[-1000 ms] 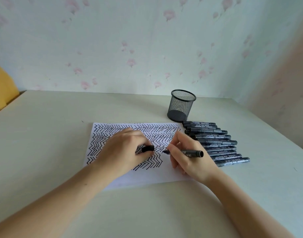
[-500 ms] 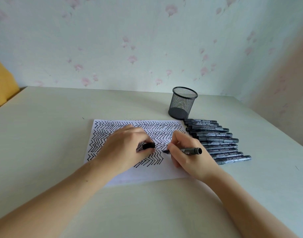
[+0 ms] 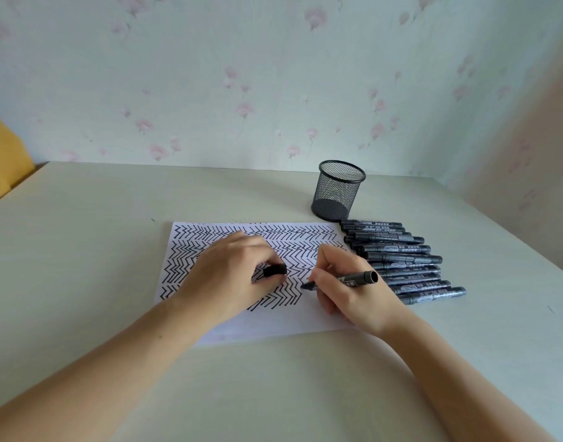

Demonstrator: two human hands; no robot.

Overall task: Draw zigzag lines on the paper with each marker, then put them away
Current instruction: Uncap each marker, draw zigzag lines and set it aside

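Note:
A white sheet of paper point(image 3: 274, 320) lies on the table, most of it covered with black zigzag rows. My right hand point(image 3: 347, 288) grips an uncapped black marker point(image 3: 356, 279), its tip touching the paper at the end of the lowest zigzag row. My left hand point(image 3: 229, 279) rests on the paper and holds the black cap point(image 3: 274, 270) between its fingers. A row of several capped black markers point(image 3: 404, 260) lies side by side just right of the paper.
A black mesh pen cup point(image 3: 337, 189) stands upright behind the markers, near the wall. A yellow object point(image 3: 2, 154) sits at the far left edge. The pale table point(image 3: 274, 393) extends toward me below the paper.
The view has tilted up slightly. Both hands stay in nearly the same place on the paper, the marker tip still at the end of the lowest row.

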